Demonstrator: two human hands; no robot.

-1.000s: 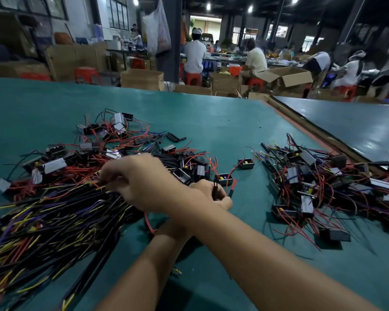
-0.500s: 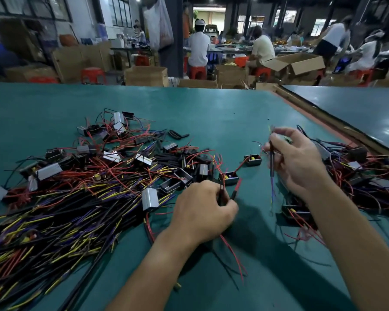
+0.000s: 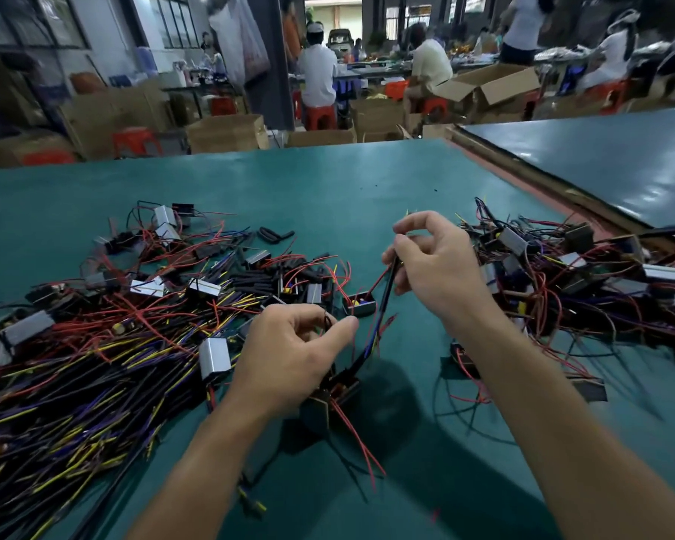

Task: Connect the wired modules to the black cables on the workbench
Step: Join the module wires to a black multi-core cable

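With right hand [image 3: 441,274] pinching the black cable [image 3: 386,294] between thumb and curled fingers and left hand [image 3: 289,360] pinching a thin lead of the module [image 3: 324,407] dangling just below, above the workbench [image 3: 328,189], line up ends slowly, keeping red wires [image 3: 351,434] clear.

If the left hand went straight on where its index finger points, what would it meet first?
Likely the black cable pinched by the right hand, just past the left hand's fingertip. The open black module lies near that line too; depth is unclear.
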